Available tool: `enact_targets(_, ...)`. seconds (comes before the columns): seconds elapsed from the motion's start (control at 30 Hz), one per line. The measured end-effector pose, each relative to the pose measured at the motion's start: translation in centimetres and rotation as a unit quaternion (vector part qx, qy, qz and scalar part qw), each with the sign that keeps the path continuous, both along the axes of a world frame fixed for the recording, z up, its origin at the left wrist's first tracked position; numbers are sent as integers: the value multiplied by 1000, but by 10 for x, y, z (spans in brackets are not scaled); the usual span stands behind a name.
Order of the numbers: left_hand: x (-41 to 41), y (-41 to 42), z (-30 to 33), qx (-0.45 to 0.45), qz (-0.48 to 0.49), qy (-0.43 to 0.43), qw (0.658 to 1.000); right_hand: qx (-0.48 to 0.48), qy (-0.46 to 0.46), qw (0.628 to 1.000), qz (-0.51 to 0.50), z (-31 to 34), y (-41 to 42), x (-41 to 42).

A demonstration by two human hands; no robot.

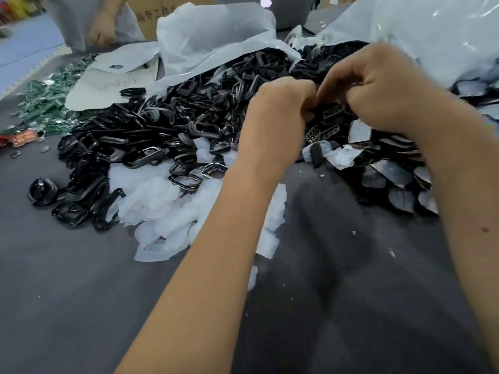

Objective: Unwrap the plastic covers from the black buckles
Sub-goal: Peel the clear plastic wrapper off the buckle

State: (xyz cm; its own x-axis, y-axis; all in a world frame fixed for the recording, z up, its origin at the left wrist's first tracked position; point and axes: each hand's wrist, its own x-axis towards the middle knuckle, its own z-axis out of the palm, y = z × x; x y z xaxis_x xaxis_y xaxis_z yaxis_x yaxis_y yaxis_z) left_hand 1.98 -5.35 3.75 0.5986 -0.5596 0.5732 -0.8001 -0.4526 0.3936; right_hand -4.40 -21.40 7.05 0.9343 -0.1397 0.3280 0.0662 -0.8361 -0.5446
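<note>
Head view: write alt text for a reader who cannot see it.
Two bare hands, left hand and right hand, meet over a grey table, fingers curled on a small item. A heap of glossy black plastic buckles lies left, above crumpled white plastic covers.

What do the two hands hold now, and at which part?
The left hand and right hand pinch something small and dark between them, over the buckle pile. Their fingers hide it, so the part cannot be told.

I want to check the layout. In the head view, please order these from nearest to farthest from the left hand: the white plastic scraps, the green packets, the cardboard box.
1. White plastic scraps, just below-left of the left hand.
2. Green packets, far left.
3. Cardboard box, at the top, behind the pile.
</note>
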Motion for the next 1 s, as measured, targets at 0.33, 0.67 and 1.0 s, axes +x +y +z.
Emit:
enact_targets(0.33, -34, -107, -7, 160, -73, -65, 982, -103, 90, 980, -146, -6, -79, -46)
enact_targets(0.67, -23, -71, -10, 67, -34, 20, 997, -69, -28, 986, -148, -2, -42, -24)
enact_targets(1.0, 42, 36, -39, 167, 200, 117, 958, -70, 110, 992, -4, -48, 62, 41)
